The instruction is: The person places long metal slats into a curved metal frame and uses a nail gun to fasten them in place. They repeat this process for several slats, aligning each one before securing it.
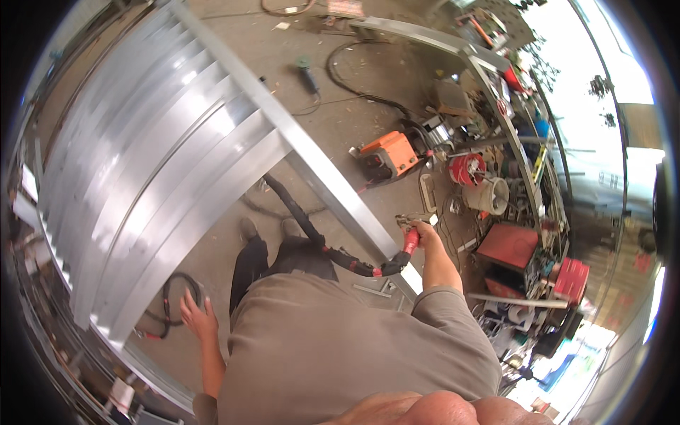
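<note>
Taupe shirt [361, 340] seen below grip | red tool handle [411, 242] enclosed by right hand [425, 232] | black cable [302, 221] slung leftward, perhaps for reach | left hand [202, 319] spread, empty

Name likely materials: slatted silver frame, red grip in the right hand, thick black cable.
Slatted silver frame: probably bare or galvanised metal, smooth and semi-bright; streaky glare suggests it, exact alloy unclear.
Red grip in the right hand: likely moulded plastic; even, saturated colour.
Thick black cable: rubber or fabric covering, can't tell; dull surface, bending curve, red bands.
</note>
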Available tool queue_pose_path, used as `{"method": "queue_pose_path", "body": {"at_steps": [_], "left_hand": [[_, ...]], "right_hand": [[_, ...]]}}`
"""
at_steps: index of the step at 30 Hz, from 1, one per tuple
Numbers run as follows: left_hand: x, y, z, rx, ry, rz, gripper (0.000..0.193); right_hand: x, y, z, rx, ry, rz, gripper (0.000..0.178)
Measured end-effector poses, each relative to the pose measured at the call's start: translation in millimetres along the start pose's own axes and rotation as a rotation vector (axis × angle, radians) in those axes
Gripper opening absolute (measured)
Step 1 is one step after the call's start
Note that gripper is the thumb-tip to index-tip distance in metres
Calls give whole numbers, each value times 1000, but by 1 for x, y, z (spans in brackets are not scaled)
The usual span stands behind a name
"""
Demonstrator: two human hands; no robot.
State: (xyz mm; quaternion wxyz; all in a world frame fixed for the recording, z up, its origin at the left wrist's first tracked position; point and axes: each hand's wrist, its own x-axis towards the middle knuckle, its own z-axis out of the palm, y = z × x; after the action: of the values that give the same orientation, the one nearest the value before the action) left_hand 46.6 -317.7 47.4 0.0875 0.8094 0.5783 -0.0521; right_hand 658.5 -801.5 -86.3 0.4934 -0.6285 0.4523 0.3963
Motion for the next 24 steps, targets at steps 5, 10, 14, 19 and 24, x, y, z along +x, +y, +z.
{"method": "queue_pose_path", "body": {"at_steps": [5,10,14,19,24], "left_hand": [[12,19,-2,-99,-17,60,68],[55,28,-11,-215,67,68,63],[110,19,-35,-260,209,106,63],[214,-34,-77,-281,279,138,73],[306,-100,-115,-1,209,77,96]], "right_hand": [[23,21,-18,165,43,4,25],[49,42,-18,247,17,101,16],[32,43,-1,182,-32,50,23],[-10,35,21,-276,5,-85,27],[-62,20,63,-655,575,-732,58]]}}
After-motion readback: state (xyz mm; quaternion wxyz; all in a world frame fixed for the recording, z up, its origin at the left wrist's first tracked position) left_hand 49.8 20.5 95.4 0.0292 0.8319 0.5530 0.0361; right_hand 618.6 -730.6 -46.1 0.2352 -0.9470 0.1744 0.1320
